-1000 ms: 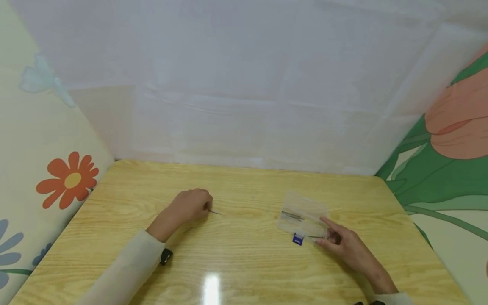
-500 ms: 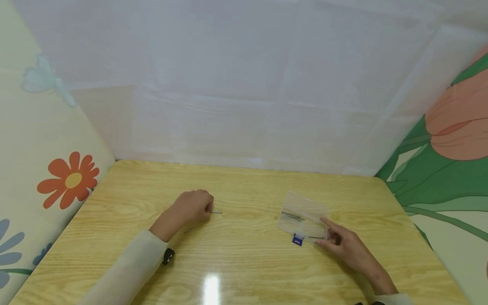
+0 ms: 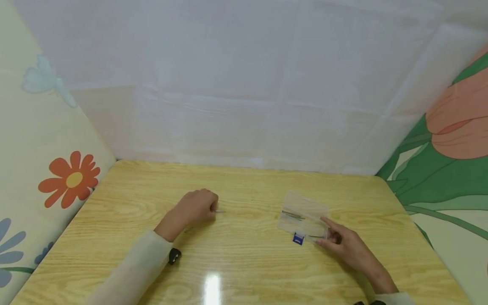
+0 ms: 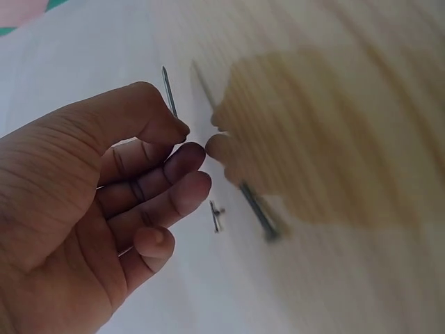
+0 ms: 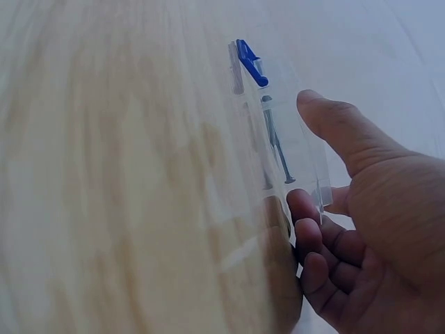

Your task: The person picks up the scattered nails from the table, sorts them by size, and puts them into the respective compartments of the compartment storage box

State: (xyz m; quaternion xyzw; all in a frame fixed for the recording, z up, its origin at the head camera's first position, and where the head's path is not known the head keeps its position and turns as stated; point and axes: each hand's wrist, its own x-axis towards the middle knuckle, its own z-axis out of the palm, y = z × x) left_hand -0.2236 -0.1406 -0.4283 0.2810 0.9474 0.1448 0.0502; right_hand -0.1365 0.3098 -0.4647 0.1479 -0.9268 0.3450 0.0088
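Note:
My left hand (image 3: 196,207) is low over the left-middle of the table, pinching a metal nail (image 4: 169,90) between thumb and finger. Its pointed end juts from the fingertips; the rest is hidden by them. Another nail (image 4: 259,214) lies on the wood below the hand, and smaller nail-like pieces (image 4: 215,217) show farther off. To the right, my right hand (image 3: 345,245) holds the near right corner of a clear plastic box (image 3: 306,202), thumb and fingers on its edge. The box's lid is raised, and several nails (image 3: 292,215) lie inside. A blue latch (image 3: 298,239) hangs at its front.
The wood-grain table (image 3: 244,262) spans the view, with a white sheet (image 3: 236,84) behind it. Flower-patterned panels (image 3: 72,127) stand at both sides. A black strap (image 3: 174,256) sits at the left wrist.
My left hand has shifted slightly right with the nail, and less of the nail now sticks out in the head view. The right hand and box have stayed in place.

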